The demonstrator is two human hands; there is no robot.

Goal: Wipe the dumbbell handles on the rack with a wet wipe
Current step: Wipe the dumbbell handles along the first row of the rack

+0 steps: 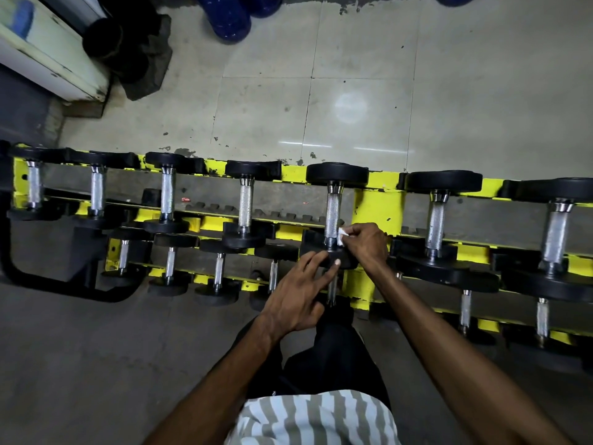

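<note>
Pinches a small white wet wipe [342, 234] with the right hand [365, 242], fingers curled, pressing it to the near end of the knurled handle [333, 210] of a dumbbell [337, 173] midway along the far tier of the yellow-and-black rack [377, 208]. Rests the left hand [298, 285], fingers straight and spread, on that dumbbell's near black head [330, 253]. Leans over a row of smaller dumbbells [218, 274] on the near tier, just below both hands. Faces a stained tiled floor [353, 75] beyond the rack.
</note>
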